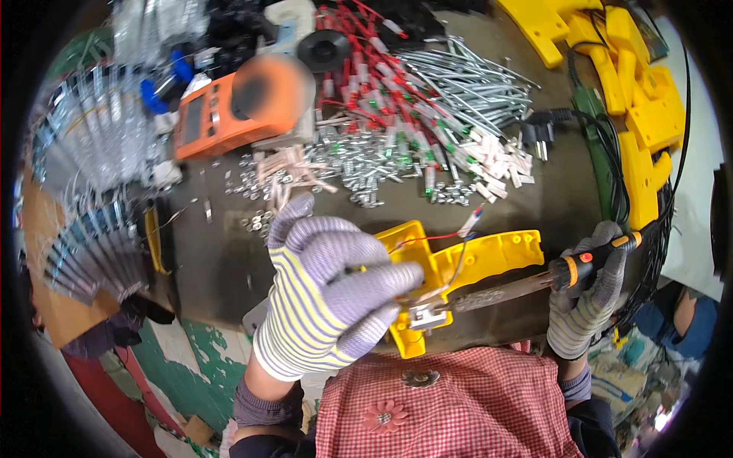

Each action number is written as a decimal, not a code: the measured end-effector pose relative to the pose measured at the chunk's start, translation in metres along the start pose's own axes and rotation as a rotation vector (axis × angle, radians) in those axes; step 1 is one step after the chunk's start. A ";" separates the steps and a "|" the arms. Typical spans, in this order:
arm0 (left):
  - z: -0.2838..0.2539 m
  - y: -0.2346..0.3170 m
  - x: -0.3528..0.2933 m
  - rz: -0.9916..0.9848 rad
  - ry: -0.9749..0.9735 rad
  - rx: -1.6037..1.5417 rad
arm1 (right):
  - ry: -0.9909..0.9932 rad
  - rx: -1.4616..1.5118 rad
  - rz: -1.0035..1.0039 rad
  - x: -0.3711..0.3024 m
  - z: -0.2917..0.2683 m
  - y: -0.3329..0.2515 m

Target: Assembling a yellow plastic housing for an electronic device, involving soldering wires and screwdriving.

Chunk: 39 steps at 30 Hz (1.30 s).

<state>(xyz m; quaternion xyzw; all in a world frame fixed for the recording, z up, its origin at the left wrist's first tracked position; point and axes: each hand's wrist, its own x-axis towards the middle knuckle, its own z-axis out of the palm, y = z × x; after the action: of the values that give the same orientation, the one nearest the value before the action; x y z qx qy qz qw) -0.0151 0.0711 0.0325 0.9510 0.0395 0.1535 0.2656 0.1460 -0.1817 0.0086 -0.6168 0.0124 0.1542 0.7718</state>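
Note:
My left hand (pixel 328 294), in a striped grey and yellow work glove, is closed over the left part of a yellow plastic housing (pixel 492 256). Its bent fingers hide whatever they pinch. Beside its fingertips, a small silvery metal part (pixel 428 314) sits at the housing, with thin red and pale wires (pixel 461 256) rising from that area. My right hand (pixel 584 305), gloved alike, grips a soldering iron (pixel 576 267) by its black and orange handle. The iron's long, discoloured barrel (pixel 500 294) points left, its tip end close to the metal part.
Beyond the housing lie heaps of screws (pixel 374 164), long metal rods (pixel 473 80), red wires (pixel 359 57) and white connectors (pixel 500 156). An orange meter (pixel 202 122) stands back left. Bagged parts (pixel 99 137) fill the left side. Yellow housings (pixel 657 107), black cables and a plug (pixel 540 131) crowd the right.

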 end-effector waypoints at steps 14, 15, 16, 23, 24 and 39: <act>-0.027 0.011 -0.070 -0.136 0.040 0.513 | -0.097 0.051 -0.067 0.009 -0.026 0.010; -0.025 0.012 -0.067 -0.126 0.031 0.523 | -0.147 -0.183 -0.236 0.013 -0.034 0.017; -0.026 0.012 -0.065 -0.110 0.029 0.511 | -0.195 -0.421 -0.399 0.016 -0.043 0.020; -0.020 0.026 -0.064 -0.410 0.509 -0.059 | 0.047 -0.093 0.013 0.004 0.008 -0.005; -0.018 0.032 -0.049 -0.302 0.444 0.038 | 0.052 -0.098 0.020 0.004 0.008 -0.006; 0.000 0.039 -0.011 -0.150 0.119 0.056 | -0.044 -0.108 0.085 0.007 0.008 -0.008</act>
<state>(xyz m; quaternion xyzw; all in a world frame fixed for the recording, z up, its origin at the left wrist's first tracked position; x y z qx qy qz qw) -0.0257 0.0361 0.0500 0.9415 0.1308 0.1883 0.2468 0.1527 -0.1738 0.0168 -0.6529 0.0133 0.2010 0.7302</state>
